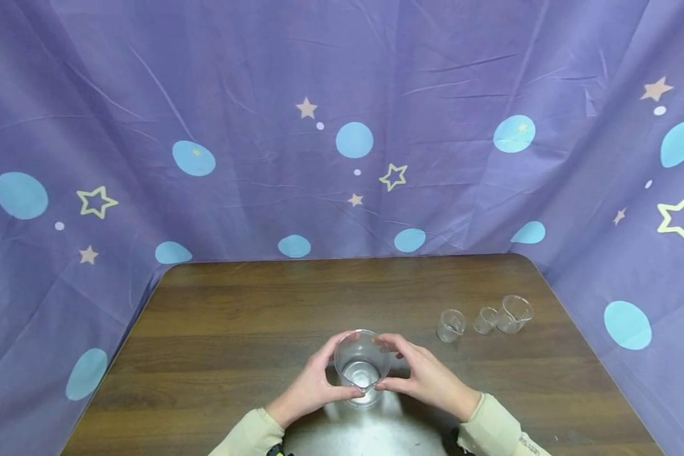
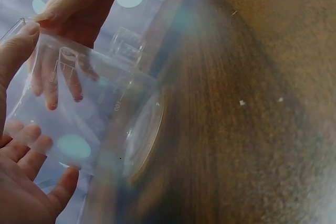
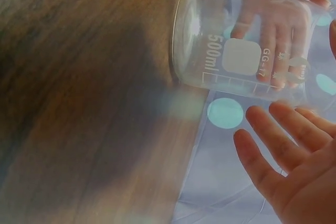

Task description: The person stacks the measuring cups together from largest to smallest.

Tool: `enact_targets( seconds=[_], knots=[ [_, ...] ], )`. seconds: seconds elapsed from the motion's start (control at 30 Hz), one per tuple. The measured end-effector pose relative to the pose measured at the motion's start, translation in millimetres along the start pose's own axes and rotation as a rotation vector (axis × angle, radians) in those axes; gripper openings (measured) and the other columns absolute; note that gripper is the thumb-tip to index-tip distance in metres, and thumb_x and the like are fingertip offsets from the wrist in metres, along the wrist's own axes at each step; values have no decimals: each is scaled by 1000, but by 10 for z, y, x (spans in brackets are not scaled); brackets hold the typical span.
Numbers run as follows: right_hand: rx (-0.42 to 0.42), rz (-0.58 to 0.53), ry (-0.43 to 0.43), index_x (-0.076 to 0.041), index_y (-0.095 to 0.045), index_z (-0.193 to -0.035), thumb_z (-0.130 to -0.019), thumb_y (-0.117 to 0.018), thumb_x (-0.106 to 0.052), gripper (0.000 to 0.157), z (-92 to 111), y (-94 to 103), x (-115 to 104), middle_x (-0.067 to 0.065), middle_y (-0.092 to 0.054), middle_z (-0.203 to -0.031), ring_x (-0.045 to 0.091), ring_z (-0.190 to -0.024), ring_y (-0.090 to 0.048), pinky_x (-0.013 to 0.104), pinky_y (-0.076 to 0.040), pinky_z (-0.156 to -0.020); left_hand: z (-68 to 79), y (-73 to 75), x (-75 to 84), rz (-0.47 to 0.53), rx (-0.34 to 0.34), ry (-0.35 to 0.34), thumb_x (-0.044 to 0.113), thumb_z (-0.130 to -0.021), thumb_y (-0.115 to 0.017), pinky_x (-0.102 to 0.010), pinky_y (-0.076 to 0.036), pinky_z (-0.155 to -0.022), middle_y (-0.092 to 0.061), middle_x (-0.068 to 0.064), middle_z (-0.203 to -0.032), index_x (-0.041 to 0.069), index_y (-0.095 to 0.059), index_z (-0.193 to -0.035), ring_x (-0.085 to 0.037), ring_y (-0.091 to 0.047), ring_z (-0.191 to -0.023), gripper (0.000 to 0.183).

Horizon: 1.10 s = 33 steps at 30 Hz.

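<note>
Fingers point(image 1: 392, 342) of left hand point(image 1: 315, 383) and right hand point(image 1: 427, 379) clamped round big beaker point(image 1: 362, 361) | left of small beakers point(image 1: 451, 327), nearer the person | best kept upright, both sides squeezed lightly and evenly

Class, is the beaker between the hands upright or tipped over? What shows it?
Upright: the head view looks down into the beaker through its open mouth, with its base below, nearer the table.
</note>
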State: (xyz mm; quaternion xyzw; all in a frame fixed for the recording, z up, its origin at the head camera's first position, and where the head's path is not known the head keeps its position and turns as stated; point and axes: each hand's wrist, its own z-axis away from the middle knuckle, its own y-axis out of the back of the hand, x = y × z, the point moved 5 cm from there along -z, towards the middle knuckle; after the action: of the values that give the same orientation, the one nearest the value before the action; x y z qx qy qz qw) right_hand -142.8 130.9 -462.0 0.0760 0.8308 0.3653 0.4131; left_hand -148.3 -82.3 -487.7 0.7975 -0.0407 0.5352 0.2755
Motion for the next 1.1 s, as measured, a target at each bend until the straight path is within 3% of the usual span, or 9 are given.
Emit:
enact_targets(
  seconds=[0.23,0.5,0.77,1.1],
  knots=[
    [-26,2,2,-7,-52,-144,-89,-84,-33,69,49,16,4,7,-65,-139,23,-118,-68,44,-59,-94,11,16,-30,-33,-8,4,29,-77,-94,-37,-49,-103,-59,-1,-149,20,-47,-153,-19,-59,-126,90],
    [-56,55,-36,-6,-57,-141,-92,-81,-29,60,98,172,45,9,-67,-136,27,-114,-69,45,-59,-93,-4,23,-19,-29,1,-17,27,-76,-94,-38,-49,-104,-59,-6,-149,16,-47,-153,-31,-59,-127,90],
    [-9,147,-17,-6,-62,-136,-92,-82,-24,52,147,330,64,4,-69,-133,20,-118,-68,40,-60,-92,-5,20,-16,-23,-7,-19,26,-77,-94,-38,-49,-105,-58,-9,-150,15,-46,-154,-32,-58,-129,91],
    [25,304,11,-7,-66,-131,-88,-85,-22,49,211,535,127,1,-71,-127,19,-117,-68,42,-58,-95,0,18,-20,-24,-1,-29,25,-77,-94,-37,-49,-104,-58,-9,-150,15,-47,-153,-29,-59,-129,91]
  ],
)
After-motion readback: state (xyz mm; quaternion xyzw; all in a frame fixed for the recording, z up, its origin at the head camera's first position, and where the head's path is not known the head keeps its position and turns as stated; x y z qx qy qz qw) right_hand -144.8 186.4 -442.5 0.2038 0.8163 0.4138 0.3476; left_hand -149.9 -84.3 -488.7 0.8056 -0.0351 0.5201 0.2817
